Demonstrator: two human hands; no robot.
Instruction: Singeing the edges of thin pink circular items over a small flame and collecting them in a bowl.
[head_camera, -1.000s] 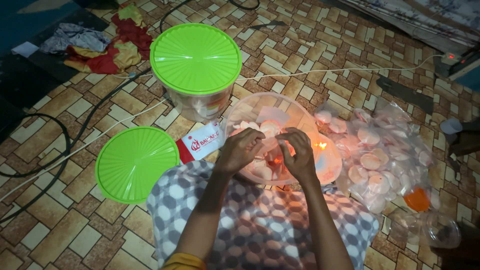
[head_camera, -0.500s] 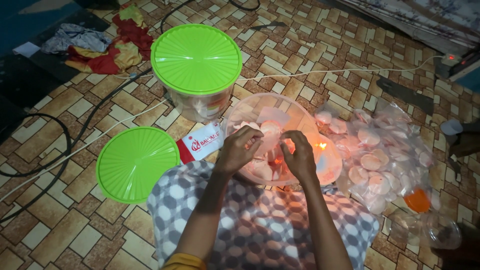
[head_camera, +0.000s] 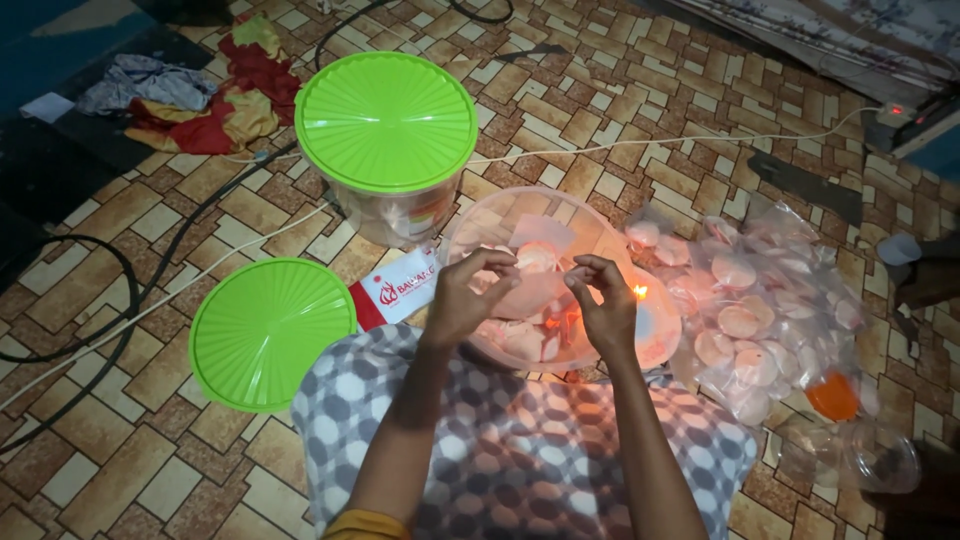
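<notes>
Two hands: both raised mid-frame over a clear round container (head_camera: 500, 225), fingertips facing each other.
Left hand (head_camera: 470, 300): grip pinched shut on the left edge of a small clear packet (head_camera: 535, 290) holding a pale round cracker.
Right hand (head_camera: 605, 305): fingers pinched on the packet's right edge, beside a small flame (head_camera: 640, 292).
Packet position: centre of frame, above the container, close to the flame.
Change: over the last second both hands hold nearly the same spot; only the fingers shift a little along the packet edge, so the work on that edge appears to be mid-way.
Right of frame: heap of filled packets (head_camera: 760, 310) on the tiled floor (head_camera: 120, 470).
Upper centre: lidded tub (head_camera: 385, 125) with green lid.
Lower left: loose green lid (head_camera: 270, 330).
</notes>
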